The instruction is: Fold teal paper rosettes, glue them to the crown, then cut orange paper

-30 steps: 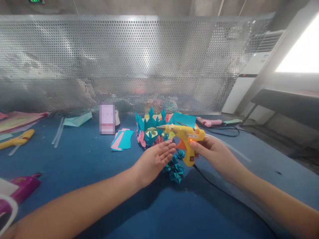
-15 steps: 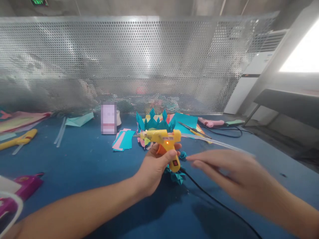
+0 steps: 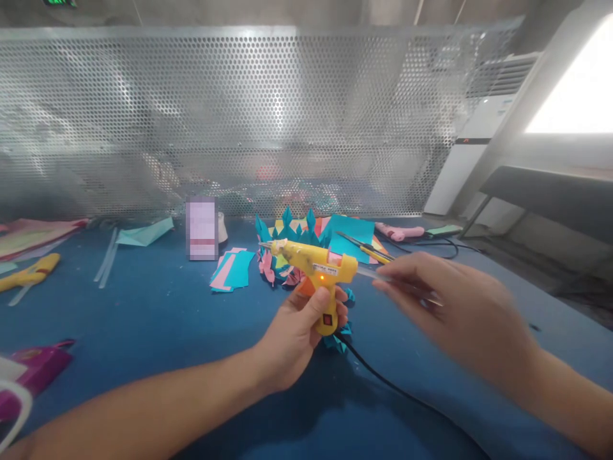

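Glare burns out the white panel (image 3: 572, 83) at the upper right, and pale streaks gleam on the perforated metal screen (image 3: 225, 128). The blue tabletop (image 3: 158, 332) is dimmer, with soft shadows at lower centre. Motion blurs the right hand (image 3: 454, 313); the yellow glue gun (image 3: 318, 265) looks fairly sharp, its indicator glowing orange. Wide-angle stretching slants the right edge; pixelation masks an upright block (image 3: 202, 230) left of centre.

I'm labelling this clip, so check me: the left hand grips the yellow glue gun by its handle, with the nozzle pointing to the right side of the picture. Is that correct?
Not quite: the nozzle points to the left side of the picture, as the head view shows. The left hand does grip the yellow glue gun by its handle.
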### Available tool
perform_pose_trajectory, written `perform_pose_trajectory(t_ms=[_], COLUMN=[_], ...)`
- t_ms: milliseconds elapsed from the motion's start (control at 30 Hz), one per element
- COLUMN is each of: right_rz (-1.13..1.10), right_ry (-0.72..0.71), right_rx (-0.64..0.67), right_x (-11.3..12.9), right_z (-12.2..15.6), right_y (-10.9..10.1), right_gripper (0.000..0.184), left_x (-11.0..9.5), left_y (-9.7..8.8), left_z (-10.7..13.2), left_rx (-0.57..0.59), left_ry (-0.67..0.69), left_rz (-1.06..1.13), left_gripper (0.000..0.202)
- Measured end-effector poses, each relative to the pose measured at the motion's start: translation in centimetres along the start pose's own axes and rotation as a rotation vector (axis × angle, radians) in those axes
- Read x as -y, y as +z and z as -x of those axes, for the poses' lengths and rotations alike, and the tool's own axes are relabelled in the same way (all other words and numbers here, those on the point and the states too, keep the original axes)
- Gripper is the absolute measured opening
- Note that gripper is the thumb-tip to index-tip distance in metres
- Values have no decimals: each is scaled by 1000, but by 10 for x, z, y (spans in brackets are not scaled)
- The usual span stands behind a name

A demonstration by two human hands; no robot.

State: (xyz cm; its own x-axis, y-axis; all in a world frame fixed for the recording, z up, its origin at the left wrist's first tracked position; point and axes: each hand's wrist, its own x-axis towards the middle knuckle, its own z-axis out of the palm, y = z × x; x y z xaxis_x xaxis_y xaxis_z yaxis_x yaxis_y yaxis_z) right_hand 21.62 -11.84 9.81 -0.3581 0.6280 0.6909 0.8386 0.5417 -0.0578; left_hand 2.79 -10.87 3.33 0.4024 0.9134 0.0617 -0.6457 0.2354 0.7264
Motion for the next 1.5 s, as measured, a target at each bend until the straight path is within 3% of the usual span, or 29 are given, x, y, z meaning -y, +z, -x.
perform_pose_trajectory(t_ms=[300, 733, 1000, 1267, 1500], right_rz=[202, 127, 120, -40, -31], right_ry=[-161, -235, -200, -169, -169], right_rx=[-93, -119, 15, 57, 34], right_x=[2, -1, -4, -5, -7], right_z=[4, 1, 7, 2, 5], right_y=[-2, -7, -7, -4, 0], right_gripper=[24, 19, 34, 31, 28], left_x=[0, -1, -2, 0, -1], left_y=[-3, -6, -3, -6, -5], left_z=[-1, -1, -2, -1, -2], left_rx=[34, 103, 109, 118, 114], left_ry=[-21, -63, -61, -32, -34], left_rz=[-15, 72, 54, 20, -1], left_gripper=[17, 22, 20, 18, 19])
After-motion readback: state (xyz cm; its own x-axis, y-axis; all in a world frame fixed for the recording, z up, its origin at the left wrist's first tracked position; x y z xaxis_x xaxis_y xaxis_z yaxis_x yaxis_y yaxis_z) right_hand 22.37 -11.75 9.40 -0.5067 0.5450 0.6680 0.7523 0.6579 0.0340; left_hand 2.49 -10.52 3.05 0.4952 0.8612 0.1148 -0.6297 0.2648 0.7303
